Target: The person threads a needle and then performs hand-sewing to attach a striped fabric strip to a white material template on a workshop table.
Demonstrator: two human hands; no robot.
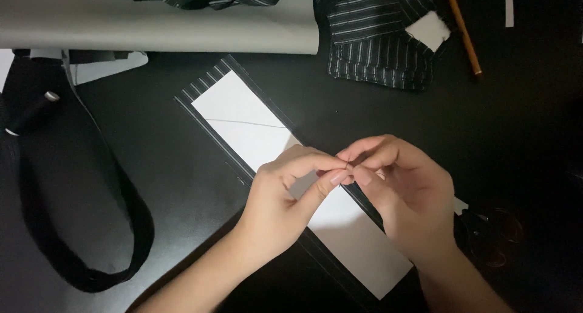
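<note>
Pinching: both hands are met fingertip to fingertip above the lower half of a white strip (267,137), at the middle of the view.
Left hand (285,197): entered from the lower left, forearm angled up and right; forefinger and thumb are pressed together at the tips, the remaining fingers curled under.
Right hand (404,191): entered from the lower right, wrist bent inward; thumb and forefinger are closed against the left fingertips, the other fingers arched over them.
Grip: both pinches are shut, but what is held between them is too small to be made out — possibly the end of a thread.
Thread (243,122): a thin dark line is seen lying across the upper part of the white strip, running toward the hands.
Strip: laid diagonally from upper left to lower right on a striped band (203,88), whose dark edge shows along both long sides.
Surface: a black table (522,124) — open room is left to the right of the hands and above them.
Left side: a black strap loop (136,228) and a spool (30,115) are lying well apart from the hands.
Top edge: a grey roll (158,24), striped cloth (376,42) and a pencil (464,33) are lined along the far side.
</note>
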